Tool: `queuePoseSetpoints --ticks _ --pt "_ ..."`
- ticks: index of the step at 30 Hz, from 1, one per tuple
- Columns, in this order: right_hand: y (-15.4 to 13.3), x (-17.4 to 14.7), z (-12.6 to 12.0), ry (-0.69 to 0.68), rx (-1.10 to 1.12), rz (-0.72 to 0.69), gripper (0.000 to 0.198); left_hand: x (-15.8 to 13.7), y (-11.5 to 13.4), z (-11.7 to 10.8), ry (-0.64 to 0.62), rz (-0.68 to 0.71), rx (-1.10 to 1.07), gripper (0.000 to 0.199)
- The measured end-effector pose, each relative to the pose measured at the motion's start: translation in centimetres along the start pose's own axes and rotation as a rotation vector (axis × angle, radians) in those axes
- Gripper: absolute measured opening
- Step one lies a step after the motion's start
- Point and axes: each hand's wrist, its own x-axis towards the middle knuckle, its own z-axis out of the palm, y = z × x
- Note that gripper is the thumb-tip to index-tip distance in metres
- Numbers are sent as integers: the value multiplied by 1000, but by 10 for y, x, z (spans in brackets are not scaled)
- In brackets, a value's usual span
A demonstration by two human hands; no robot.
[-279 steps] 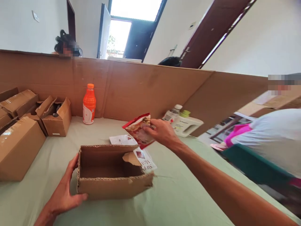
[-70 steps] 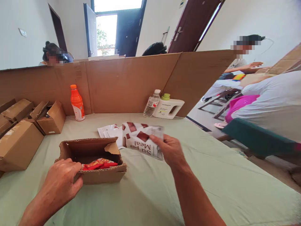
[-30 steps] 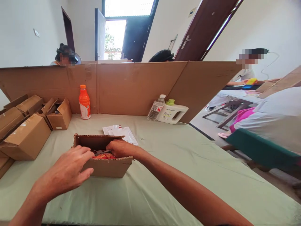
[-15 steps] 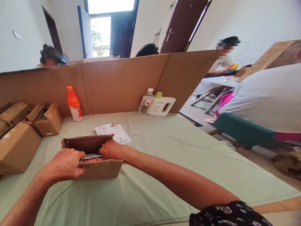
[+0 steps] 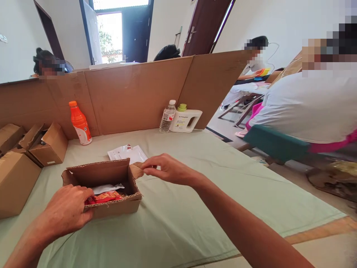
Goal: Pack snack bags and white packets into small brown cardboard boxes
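An open cardboard box [image 5: 117,207] sits on the green cloth in front of me. Inside it lie a red patterned packet [image 5: 107,196] and a silvery white packet [image 5: 107,188]. My left hand [image 5: 65,204] grips the box's front wall near its left end, fingers over the rim and thumb outside. Off the box's right end sticks a cardboard flap [image 5: 136,170], pinched at its outer edge by my right hand [image 5: 169,169]. White flat packets [image 5: 136,153] lie just behind the box, partly hidden by it.
An orange bottle [image 5: 80,124], a clear water bottle [image 5: 167,118] and a white jug [image 5: 184,121] stand along a cardboard partition [image 5: 134,93]. Several cardboard boxes [image 5: 16,182] crowd the left side. Other people sit beyond the partition and to the right.
My right hand has come out of the box and now holds the flap at its right end, folded outward. My left hand stays on the box's front wall. The view has shifted slightly.
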Motion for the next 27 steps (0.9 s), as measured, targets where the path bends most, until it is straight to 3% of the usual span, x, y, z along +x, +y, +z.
queuePoseSetpoints --ticks 2,5,8,13,19,22,27 --pt "31 -3 12 68 88 125 34 0 0 1 -5 -2 3 31" --pt "66 10 35 74 10 264 31 2 -2 4 25 10 -11 30" --pt "87 41 61 18 -80 290 29 4 -4 8 72 7 -31 26" --pt "98 105 88 -36 -254 243 60 2 -4 13 136 -5 -103 23" --pt "95 141 87 -279 -354 100 63 -1 -5 19 116 -5 -115 41" --pt "99 139 79 -347 -399 101 67 1 -10 29 173 15 -105 43" --pt "106 121 62 -360 -477 160 55 11 -21 49 258 115 -153 47"
